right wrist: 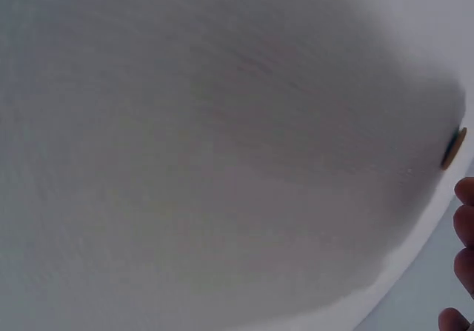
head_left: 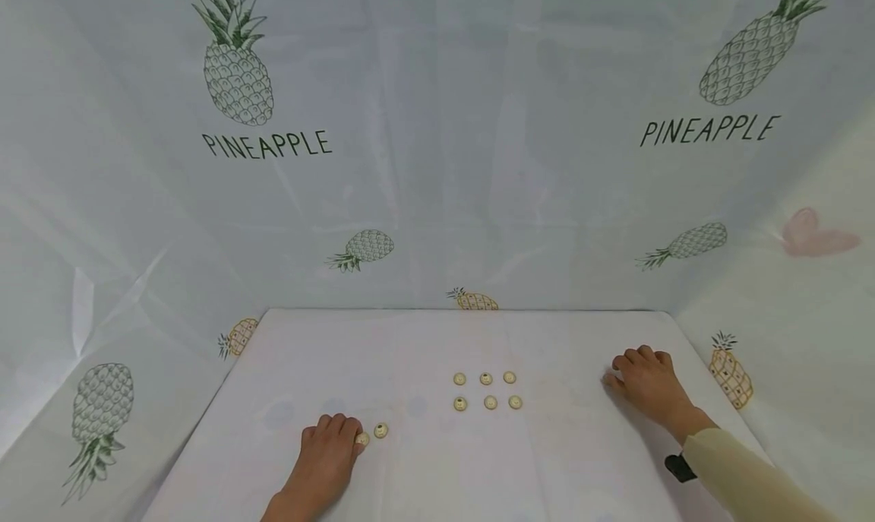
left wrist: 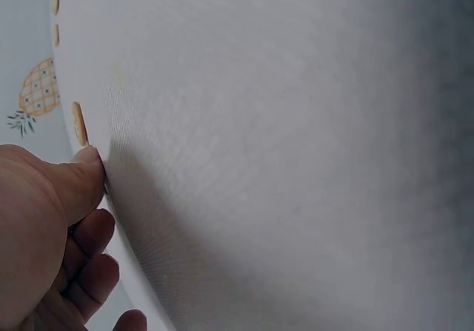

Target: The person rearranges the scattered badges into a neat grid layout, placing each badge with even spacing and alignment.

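Two small round wooden discs lie at the lower left of the table in the head view. My left hand (head_left: 326, 455) pinches the nearer disc (head_left: 362, 438) between thumb and index finger. Just to its right is the other disc (head_left: 380, 430), with a dark mark on top. In the left wrist view, the thumb (left wrist: 83, 172) meets the edge of a disc (left wrist: 79, 124). Toward the right side, my right hand (head_left: 648, 385) is low over the table with loosely bent fingers. The right wrist view has another disc (right wrist: 454, 149) just beyond those fingertips (right wrist: 465, 223); the hand hides it from the head camera.
Several matching discs form two rows mid-table, among them a back-row disc (head_left: 486, 378) and a front-row disc (head_left: 491, 402). The white-covered table (head_left: 437, 476) ends at a hanging white curtain (head_left: 437, 165) printed with pineapples, which also encloses both sides.
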The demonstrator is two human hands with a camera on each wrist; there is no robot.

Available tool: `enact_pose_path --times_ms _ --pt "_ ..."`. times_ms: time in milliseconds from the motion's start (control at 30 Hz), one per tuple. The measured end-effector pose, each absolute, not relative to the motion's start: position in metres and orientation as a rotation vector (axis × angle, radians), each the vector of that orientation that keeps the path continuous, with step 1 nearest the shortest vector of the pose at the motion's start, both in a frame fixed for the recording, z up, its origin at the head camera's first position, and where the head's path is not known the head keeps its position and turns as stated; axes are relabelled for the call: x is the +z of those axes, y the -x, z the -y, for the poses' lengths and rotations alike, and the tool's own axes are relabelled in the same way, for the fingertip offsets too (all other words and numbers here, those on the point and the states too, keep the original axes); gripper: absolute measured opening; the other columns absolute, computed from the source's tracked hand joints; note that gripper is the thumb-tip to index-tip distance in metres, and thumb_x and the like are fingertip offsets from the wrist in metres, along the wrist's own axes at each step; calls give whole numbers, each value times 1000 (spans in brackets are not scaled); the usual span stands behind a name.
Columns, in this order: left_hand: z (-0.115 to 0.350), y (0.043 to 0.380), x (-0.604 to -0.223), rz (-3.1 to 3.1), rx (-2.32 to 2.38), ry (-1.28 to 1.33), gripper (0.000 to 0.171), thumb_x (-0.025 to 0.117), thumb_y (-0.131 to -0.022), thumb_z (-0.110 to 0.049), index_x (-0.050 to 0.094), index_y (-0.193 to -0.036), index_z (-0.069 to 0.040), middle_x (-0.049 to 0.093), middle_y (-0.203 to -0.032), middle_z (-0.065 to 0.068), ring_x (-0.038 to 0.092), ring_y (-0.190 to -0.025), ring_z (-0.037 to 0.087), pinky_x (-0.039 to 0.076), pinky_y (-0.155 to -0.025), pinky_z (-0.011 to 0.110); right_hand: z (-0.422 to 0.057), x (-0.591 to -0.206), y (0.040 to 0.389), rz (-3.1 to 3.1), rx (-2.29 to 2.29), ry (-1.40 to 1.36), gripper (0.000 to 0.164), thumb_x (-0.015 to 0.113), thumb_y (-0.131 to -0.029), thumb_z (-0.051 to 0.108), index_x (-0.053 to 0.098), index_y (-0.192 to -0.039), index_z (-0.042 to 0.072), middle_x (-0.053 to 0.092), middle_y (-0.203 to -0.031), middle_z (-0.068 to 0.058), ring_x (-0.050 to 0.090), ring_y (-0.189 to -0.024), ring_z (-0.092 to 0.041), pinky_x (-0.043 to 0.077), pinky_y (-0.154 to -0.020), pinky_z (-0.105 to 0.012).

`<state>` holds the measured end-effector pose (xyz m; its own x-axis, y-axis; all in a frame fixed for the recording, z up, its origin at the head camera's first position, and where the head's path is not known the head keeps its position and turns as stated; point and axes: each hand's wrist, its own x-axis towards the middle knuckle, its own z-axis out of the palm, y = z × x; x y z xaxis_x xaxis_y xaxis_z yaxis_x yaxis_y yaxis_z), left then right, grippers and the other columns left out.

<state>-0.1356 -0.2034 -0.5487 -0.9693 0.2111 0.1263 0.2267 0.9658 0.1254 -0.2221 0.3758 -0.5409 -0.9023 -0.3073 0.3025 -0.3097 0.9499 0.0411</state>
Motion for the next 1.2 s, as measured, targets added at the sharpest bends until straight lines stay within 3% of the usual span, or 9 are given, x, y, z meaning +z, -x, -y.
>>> enact_pose_path --times_ms 333,500,600,700,933,1200 --pt "203 136 -548 2997 -188 335 23 82 -92 -29 66 -102 -16 56 -91 -6 49 -90 16 47 -83 48 -375 -549 221 2790 1 -446 24 78 -95 29 70 -99 6 67 -98 -8 55 -97 -33 42 -85 -61" --pt "203 134 -547 2961 -164 362 24 83 -91 -28 65 -100 -16 56 -89 -5 50 -89 16 47 -81 47 -372 -547 221 2767 64 -541 13 79 -94 15 77 -106 11 67 -99 -3 55 -97 -29 41 -86 -58" --pt "202 134 -546 2951 -155 369 24 83 -90 -28 65 -100 -16 56 -89 -5 50 -88 16 48 -81 47 -371 -546 221 2782 79 -608 25 78 -93 7 77 -116 16 67 -104 -2 55 -101 -29 41 -87 -57" --pt "201 134 -546 2957 -147 366 24 83 -91 -27 65 -101 -15 56 -89 -5 49 -88 16 48 -81 47 -370 -546 221 2761 93 -611 31 77 -93 6 75 -122 14 67 -108 -5 56 -103 -31 42 -87 -58" --pt "201 135 -548 2970 -146 356 24 82 -92 -28 65 -101 -16 56 -90 -5 49 -89 16 48 -81 47 -367 -549 222 2735 83 -442 19 78 -93 20 72 -102 5 66 -98 -10 55 -95 -35 42 -84 -60" --pt "201 134 -548 2970 -162 355 23 82 -92 -28 65 -102 -16 57 -91 -5 49 -90 16 47 -82 47 -364 -552 219 2710 71 -529 12 81 -90 13 73 -98 13 65 -95 -2 53 -90 -27 41 -80 -55"
